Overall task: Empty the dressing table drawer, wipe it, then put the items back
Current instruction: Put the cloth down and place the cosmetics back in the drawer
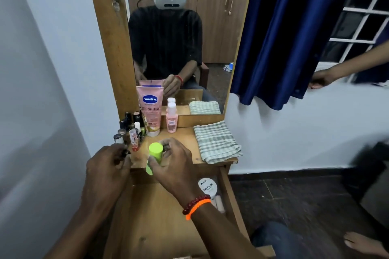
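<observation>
The wooden drawer point(230, 195) of the dressing table stands pulled out below the tabletop point(187, 134). A white nail-polish-remover tub point(208, 187) and a pale item lie at its right side. My right hand point(174, 164) grips a lime green tube point(156, 150) at the tabletop's front edge. My left hand point(107, 164) is beside it, fingers closed on a small dark item that I cannot make out. A pink Vaseline tube point(150, 111), a small pink bottle point(172, 120) and several nail polish bottles point(131, 130) stand at the back left. A folded checked cloth point(216, 145) lies on the right.
The mirror point(179, 38) rises behind the tabletop. A white wall point(52, 90) closes the left side. Blue curtain point(284, 38) and a barred window are at the right, where another person's hand point(320, 79) reaches in. A bare foot point(364, 244) rests on the dark floor.
</observation>
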`<state>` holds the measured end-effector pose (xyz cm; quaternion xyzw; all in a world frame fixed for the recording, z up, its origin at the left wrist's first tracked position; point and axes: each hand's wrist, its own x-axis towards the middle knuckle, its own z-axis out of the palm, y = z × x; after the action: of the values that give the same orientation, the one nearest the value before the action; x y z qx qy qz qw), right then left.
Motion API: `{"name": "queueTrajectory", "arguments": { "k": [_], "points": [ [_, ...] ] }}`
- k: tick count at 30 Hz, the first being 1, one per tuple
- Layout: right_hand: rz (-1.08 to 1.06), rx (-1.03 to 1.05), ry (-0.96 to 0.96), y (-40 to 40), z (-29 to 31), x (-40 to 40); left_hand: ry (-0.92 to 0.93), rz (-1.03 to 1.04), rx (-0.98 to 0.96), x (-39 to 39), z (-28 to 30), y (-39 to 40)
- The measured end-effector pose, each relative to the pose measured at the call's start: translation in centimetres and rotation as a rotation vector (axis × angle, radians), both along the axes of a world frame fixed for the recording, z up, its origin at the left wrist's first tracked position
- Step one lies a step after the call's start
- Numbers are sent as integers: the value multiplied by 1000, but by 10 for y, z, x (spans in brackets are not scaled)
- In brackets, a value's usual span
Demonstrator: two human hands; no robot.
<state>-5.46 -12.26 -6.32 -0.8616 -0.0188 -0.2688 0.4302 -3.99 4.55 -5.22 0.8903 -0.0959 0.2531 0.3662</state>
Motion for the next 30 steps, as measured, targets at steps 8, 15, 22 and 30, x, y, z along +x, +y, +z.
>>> {"name": "queueTrajectory", "arguments": {
  "k": [8, 15, 22, 30],
  "points": [
    [24, -56, 136, -7, -35, -22, 155, -258, 191, -14, -45, 9],
    [34, -27, 235, 4, -54, -16, 242, -199, 142, 5, -70, 20],
    [8, -32, 230, 23, -71, -11, 173, -68, 310, 5, -71, 15],
    [-55, -20, 272, 34, -76, 1, 239, 97, 480, 8, -78, -3]
  ]
}}
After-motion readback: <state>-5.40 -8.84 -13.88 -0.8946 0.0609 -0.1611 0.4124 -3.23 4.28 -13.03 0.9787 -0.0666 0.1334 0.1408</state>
